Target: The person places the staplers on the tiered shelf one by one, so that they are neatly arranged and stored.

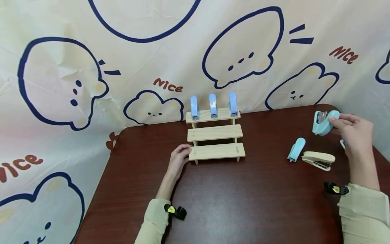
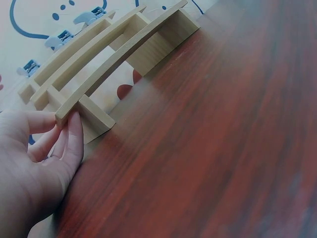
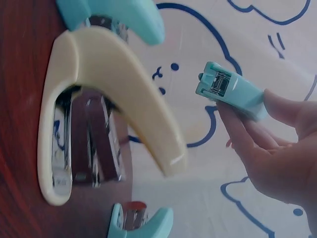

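At the left end of a three-step wooden rack (image 1: 214, 132), my left hand (image 1: 176, 161) pinches the corner of the lowest step (image 2: 99, 78), thumb above and fingers beneath. Three blue staplers (image 1: 213, 105) stand in a row on the top step. On the right side, my right hand (image 1: 359, 135) grips a light-teal stapler (image 3: 242, 94) between thumb and fingers, raised off the table. Below it lie another light-teal stapler (image 1: 297, 149) and a cream stapler (image 1: 315, 156). A further teal stapler (image 3: 159, 225) is mostly hidden behind my right wrist in the head view.
Everything stands on a dark reddish-brown table (image 1: 243, 196). A pale cloth printed with cartoon figures (image 1: 146, 64) hangs behind the table and along its sides, close behind the rack. Each sleeve carries a black strap (image 1: 175, 210) at the wrist.
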A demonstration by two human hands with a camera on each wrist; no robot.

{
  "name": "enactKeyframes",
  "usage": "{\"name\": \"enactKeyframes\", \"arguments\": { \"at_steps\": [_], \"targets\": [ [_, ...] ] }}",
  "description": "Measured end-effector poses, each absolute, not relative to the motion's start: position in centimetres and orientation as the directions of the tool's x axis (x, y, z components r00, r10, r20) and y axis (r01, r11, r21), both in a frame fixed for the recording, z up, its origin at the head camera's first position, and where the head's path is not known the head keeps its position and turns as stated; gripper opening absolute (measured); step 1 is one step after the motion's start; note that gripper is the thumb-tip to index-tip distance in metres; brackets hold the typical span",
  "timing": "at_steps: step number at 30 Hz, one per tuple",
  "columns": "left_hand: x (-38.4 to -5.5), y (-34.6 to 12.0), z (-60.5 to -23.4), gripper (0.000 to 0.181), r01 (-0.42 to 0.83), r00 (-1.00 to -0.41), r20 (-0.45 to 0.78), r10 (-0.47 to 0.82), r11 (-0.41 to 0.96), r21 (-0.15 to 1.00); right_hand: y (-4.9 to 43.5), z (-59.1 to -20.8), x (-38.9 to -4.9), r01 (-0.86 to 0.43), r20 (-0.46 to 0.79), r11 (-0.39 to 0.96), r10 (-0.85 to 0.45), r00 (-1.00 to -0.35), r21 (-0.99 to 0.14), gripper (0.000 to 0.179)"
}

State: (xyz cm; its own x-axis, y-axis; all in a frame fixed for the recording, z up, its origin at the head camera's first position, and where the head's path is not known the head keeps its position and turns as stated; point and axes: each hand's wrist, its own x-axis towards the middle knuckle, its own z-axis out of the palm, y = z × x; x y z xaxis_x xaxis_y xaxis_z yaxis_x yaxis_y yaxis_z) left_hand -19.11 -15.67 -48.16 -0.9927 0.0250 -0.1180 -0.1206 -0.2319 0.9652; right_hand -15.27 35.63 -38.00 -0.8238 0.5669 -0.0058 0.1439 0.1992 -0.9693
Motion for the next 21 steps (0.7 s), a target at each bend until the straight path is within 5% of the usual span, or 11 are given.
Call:
{"name": "enactKeyframes", "arguments": {
  "at_steps": [14, 21],
  "targets": [
    [-19.2, -15.7, -48.2, 0.021, -0.126, -0.992, -0.124, 0.024, -0.224, 0.966, 34.1, -36.9, -14.7, -0.015, -0.015, -0.057, 0.482, -0.876, -0.998, 0.01],
    [-19.2, -15.7, -48.3, 0.019, -0.131, -0.991, -0.129, 0.024, -0.228, 0.965, 33.3, -36.8, -15.0, -0.02, -0.017, -0.074, 0.467, -0.884, -0.997, 0.013]
  ]
}}
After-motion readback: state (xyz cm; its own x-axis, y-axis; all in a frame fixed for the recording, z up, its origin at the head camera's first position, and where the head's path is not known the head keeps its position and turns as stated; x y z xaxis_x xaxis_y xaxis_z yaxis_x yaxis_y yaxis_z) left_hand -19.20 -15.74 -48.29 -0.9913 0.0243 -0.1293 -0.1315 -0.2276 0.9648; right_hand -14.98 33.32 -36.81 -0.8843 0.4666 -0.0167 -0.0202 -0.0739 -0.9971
